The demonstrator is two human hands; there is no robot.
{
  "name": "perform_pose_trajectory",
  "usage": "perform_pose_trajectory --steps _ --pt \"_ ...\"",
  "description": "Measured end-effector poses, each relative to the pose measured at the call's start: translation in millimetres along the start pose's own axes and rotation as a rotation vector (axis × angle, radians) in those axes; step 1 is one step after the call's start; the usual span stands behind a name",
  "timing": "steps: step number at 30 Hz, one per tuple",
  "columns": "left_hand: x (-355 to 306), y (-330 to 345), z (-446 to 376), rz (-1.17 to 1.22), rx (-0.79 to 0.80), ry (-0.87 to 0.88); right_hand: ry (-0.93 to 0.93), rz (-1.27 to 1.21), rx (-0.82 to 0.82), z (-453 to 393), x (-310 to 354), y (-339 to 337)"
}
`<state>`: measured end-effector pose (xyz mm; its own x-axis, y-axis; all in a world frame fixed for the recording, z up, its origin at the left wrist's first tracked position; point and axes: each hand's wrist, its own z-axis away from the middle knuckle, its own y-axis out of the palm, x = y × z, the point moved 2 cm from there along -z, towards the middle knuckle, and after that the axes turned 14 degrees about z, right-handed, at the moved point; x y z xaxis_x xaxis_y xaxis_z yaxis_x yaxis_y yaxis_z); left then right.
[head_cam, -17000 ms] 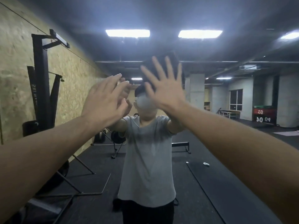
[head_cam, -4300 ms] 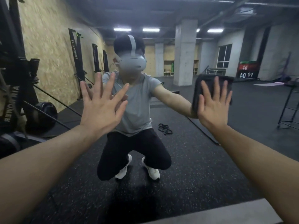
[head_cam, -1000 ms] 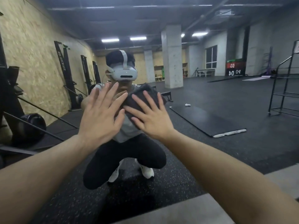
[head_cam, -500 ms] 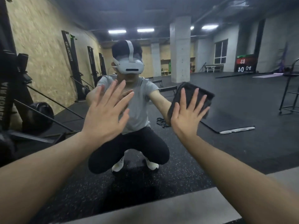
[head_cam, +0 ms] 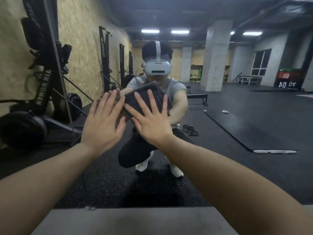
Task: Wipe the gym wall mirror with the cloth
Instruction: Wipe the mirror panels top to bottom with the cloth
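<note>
Dim gym space is reflected in the mirror (head_cam: 237,116), where mid-wipe the cloth (head_cam: 149,97) is pressed centrally under the right hand (head_cam: 152,122), fingers released and splayed, the left hand (head_cam: 101,126) flat at nine o'clock; a sweep toward three o'clock is judged due next

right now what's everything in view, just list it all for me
mirror: one, fills the wall ahead, reflecting the gym
cloth: one, dark grey, flat on the glass at centre under the right hand
ledge: one, grey, along the mirror's foot
reflected person: one, squatting, grey shirt, black trousers, white headset
reflected rowing machines: several, black, upright along the chipboard wall, left
reflected floor mat: one, black, right
reflected pillar: one, grey concrete, right of centre
reflected ceiling lights: several, white, top
left hand: fingers straight, flat towards the glass, beside the cloth
right hand: fingers spread, pressing the cloth
</note>
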<state>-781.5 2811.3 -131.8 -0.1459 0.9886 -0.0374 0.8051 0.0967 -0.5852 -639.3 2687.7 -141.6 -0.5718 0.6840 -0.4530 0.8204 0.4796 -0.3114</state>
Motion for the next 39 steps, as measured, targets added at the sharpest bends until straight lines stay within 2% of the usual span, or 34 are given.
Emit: perform_pose_trajectory --steps 4,6,12,15,18,22,24,26,28,35,39 --pt "-15 7 1 0.018 0.022 0.022 -0.182 0.019 -0.042 13 -35 -2" --pt "-34 14 -8 0.032 0.025 0.048 -0.149 0.053 -0.025 32 -70 2" --pt "-89 33 -30 0.048 0.028 0.103 0.289 0.113 0.11 121 -197 6" --pt "-104 41 -30 0.036 0.019 0.135 0.604 0.05 0.228 169 -233 6" --pt "-104 51 -21 0.016 0.025 0.141 0.859 -0.05 0.269 191 -233 11" --pt "-78 59 -6 0.028 0.028 0.088 1.033 -0.121 0.196 174 -193 22" --pt "-62 59 2 0.009 0.012 0.066 1.056 -0.115 0.137 164 -167 28" --pt "-48 58 8 -0.013 -0.019 0.071 1.007 -0.08 0.069 153 -138 34" --pt "-40 56 11 -0.028 -0.044 0.103 0.877 -0.031 0.023 141 -102 38" --pt "-23 52 13 -0.062 -0.041 0.212 0.232 -0.037 -0.045 109 16 39" --pt "-24 60 15 -0.069 -0.047 0.202 0.086 -0.013 -0.077 107 38 41"
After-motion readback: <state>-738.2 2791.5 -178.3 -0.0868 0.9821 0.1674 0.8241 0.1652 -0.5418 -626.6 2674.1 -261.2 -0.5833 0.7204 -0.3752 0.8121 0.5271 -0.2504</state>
